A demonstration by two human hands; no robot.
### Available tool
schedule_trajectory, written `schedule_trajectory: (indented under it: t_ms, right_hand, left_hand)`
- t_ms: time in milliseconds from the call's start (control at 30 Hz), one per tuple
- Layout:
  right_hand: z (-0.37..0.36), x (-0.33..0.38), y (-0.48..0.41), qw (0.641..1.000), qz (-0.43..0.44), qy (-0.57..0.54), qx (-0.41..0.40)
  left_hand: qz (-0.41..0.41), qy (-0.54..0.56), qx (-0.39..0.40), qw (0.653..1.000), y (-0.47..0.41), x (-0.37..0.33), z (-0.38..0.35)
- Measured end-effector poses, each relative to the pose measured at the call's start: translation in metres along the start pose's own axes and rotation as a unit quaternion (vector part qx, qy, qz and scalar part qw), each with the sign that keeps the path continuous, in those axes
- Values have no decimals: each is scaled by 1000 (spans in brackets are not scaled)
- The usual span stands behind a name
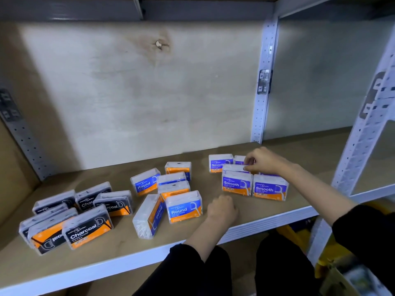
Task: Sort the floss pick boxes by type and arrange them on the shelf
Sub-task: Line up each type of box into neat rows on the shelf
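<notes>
Charcoal boxes (89, 229) clustered left on shelf (106, 259); Round boxes (184, 207) middle, one on side; Smooth boxes (269, 189) upright right.

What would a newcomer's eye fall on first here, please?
Three clusters of floss pick boxes sit on the shelf: black Charcoal boxes at left, blue Round boxes in the middle, purple Smooth boxes at right. The right hand pinches one Smooth box; the left hand rests curled beside the Round boxes.

Pale plywood back panel (136, 92) with a dark knot (159, 44) upper centre; white perforated upright (264, 86) at right; grey beam (70, 9) along top.
</notes>
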State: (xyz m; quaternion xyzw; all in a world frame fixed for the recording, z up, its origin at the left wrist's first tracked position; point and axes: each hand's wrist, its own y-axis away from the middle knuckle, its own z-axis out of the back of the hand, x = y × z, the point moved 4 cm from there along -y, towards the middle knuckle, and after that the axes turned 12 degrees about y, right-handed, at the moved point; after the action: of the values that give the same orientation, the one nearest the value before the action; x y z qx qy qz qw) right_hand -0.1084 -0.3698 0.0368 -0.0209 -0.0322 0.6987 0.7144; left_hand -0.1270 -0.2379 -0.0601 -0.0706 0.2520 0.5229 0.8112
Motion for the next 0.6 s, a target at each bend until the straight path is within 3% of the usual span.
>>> schedule_trajectory:
  t_ms: [600]
  right_hand:
    - [12,-29,3,999,-21,-37,8]
  left_hand:
    - [-80,-67,-2,995,-30,-36,82]
